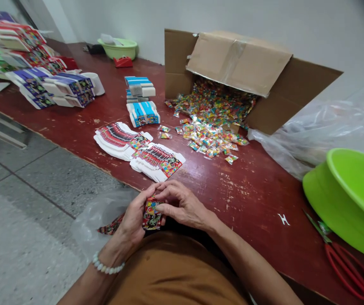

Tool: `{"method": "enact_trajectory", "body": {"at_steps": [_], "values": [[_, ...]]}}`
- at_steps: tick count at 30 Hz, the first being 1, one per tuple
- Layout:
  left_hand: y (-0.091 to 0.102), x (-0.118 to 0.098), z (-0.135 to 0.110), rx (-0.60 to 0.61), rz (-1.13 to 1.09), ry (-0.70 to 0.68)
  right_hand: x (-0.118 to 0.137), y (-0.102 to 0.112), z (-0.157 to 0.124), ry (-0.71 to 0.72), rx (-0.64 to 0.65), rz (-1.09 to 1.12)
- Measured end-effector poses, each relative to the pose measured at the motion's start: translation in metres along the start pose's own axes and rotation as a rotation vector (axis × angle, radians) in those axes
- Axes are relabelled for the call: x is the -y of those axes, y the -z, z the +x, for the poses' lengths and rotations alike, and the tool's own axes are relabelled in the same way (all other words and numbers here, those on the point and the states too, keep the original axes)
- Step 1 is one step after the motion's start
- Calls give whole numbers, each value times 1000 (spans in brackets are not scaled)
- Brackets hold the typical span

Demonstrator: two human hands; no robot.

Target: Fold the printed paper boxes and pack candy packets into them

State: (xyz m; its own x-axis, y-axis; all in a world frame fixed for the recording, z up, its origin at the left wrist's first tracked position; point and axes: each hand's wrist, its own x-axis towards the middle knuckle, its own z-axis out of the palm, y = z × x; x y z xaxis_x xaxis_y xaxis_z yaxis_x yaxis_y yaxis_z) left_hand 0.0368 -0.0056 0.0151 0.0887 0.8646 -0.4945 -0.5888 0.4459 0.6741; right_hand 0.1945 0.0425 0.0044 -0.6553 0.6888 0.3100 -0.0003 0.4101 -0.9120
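Close to my body, at the table's front edge, my left hand (134,218) is wrapped round a small printed candy box (151,215) with red, black and green artwork. My right hand (182,205) touches the same box, thumb on its front and fingers at its top end. What lies inside the box is hidden. Just beyond my hands, two fanned rows of flat red-and-white boxes (159,161) lie on the table. Farther back, small clear packets of colourful candy (207,137) spill from a cardboard carton (239,59) tipped on its side.
Scissors with red handles (347,267) lie beside a green basin (315,190) at right. Blue boxes (143,113) and stacked purple boxes (70,87) stand at left. A red tape dispenser (123,62) sits farther back. Below the table's left edge hangs a clear plastic bag (89,216).
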Motion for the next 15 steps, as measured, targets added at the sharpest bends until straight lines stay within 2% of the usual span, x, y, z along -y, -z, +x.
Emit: {"method": "enact_trajectory", "body": {"at_steps": [2, 3, 7, 10, 12, 15], "values": [[12, 1, -3, -41, 94, -67, -9, 7, 7, -43, -4, -42], [22, 1, -5, -82, 169, -105, -14, 13, 13, -86, -49, -87], [81, -3, -11, -354, 537, -279, -42, 43, 42, -345, -326, -466], [114, -9, -10, -546, 701, -413, -61, 54, 57, -475, -338, -720], [119, -12, -7, -566, 724, -477, -69, 52, 61, -523, -341, -748], [102, -15, -3, -510, 705, -558, -75, 50, 62, -548, -504, -473]]}}
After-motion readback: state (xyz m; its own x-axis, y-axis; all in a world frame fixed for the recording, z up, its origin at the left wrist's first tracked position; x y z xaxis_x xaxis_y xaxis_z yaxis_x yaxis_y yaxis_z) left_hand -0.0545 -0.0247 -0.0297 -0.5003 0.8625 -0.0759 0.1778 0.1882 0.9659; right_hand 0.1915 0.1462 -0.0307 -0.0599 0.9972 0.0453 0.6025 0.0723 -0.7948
